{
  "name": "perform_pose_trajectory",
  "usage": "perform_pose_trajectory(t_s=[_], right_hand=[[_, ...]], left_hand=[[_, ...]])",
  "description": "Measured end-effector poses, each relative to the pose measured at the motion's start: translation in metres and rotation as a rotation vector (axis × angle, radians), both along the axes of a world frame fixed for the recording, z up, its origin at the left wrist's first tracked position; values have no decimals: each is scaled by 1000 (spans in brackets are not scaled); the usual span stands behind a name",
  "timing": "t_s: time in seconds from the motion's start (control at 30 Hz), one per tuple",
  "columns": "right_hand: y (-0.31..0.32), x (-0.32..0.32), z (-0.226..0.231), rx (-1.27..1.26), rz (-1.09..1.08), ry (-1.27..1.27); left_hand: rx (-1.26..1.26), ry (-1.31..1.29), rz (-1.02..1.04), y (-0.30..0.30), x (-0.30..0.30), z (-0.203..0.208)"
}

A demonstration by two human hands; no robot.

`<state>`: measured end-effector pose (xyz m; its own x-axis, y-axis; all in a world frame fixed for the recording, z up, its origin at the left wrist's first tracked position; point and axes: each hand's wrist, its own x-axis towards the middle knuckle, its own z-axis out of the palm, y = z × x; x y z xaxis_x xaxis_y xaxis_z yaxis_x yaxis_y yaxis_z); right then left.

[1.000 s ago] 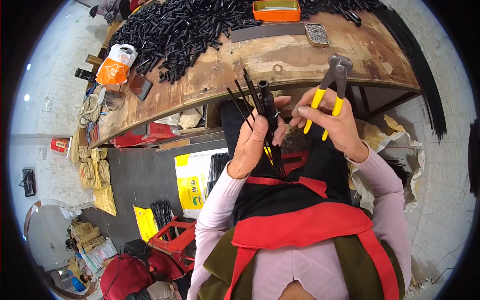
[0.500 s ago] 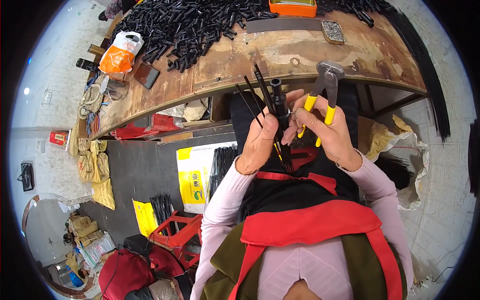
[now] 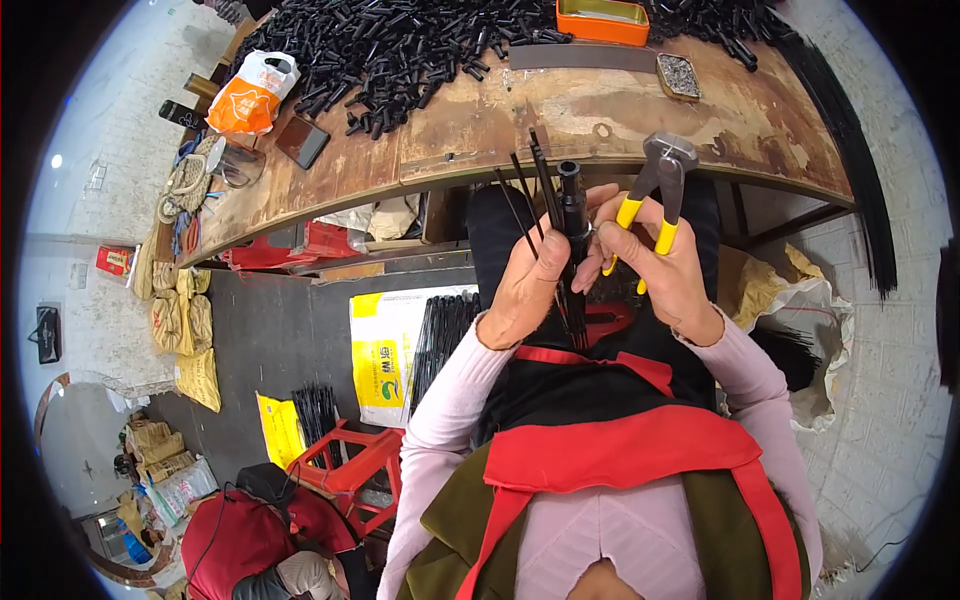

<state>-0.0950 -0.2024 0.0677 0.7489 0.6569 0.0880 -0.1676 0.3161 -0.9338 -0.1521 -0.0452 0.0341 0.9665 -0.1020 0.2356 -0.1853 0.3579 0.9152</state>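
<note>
My left hand [image 3: 522, 290] is closed around several thin black rods [image 3: 543, 175] and a black ribbed tube-like fitting [image 3: 571, 200]. The rods stick out above and below the grip, and the fitting's round open end points up toward the table. In my right hand [image 3: 668, 268] is a pair of end-cutting pincers [image 3: 672, 185] with yellow handles and a metal head pointing up. The right thumb and fingertips also pinch at the fitting's side, where a small detail is too fine to make out. Both hands are over my lap, close together.
A worn wooden table [image 3: 480, 130] curves ahead, with a heap of black tube fittings [image 3: 370, 60], an orange box [image 3: 602, 22], a tin of small metal pieces [image 3: 678, 76] and a phone [image 3: 301, 143]. Black rod bundles [image 3: 440, 340] and a red stool [image 3: 350, 470] stand left.
The view has shifted slightly, so the table and hands sit a little lower and farther right. Both hands keep their grips; the pincers stay in the right hand.
</note>
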Motion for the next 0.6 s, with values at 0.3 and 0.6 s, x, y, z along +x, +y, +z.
perform_pose_trajectory(t_s=[0.3, 0.6], right_hand=[[1, 23, 3, -132, -59, -308], [-60, 21, 49, -834, 253, -242]], left_hand=[[-153, 82, -66, -1, 5, 0], [-241, 61, -91, 5, 14, -11]])
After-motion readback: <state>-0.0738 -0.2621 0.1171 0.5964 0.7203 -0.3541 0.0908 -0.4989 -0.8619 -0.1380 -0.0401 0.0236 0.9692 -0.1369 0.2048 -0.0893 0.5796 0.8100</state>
